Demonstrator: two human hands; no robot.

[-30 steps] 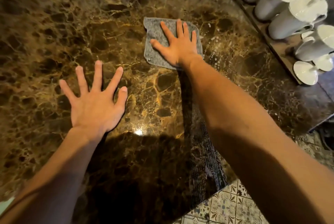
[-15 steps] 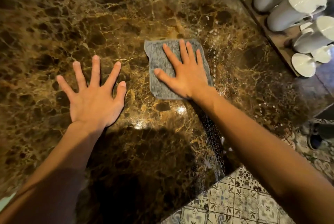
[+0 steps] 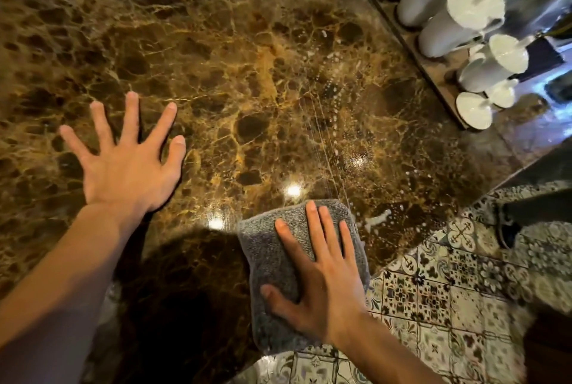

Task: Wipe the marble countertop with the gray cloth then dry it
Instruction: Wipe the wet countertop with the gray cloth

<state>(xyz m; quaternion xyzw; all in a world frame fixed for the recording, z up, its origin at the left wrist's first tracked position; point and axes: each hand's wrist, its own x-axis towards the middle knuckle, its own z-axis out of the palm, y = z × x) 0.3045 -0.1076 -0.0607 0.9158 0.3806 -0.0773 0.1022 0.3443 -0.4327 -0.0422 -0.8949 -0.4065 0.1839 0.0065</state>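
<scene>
The brown marble countertop fills most of the view, shiny and veined. A folded gray cloth lies at the counter's near edge, partly hanging past it. My right hand presses flat on the cloth, fingers spread. My left hand rests flat on the bare marble to the left, fingers spread wide, holding nothing. Water droplets and a streak show on the marble right of the cloth.
A wooden tray with several white lidded cups stands along the counter's right side. Patterned floor tiles lie below the counter's near right edge. A dark shoe shows on the floor at right.
My right hand has dragged the gray cloth from the middle of the counter toward me to the near edge. My left hand has stayed planted on the marble.
</scene>
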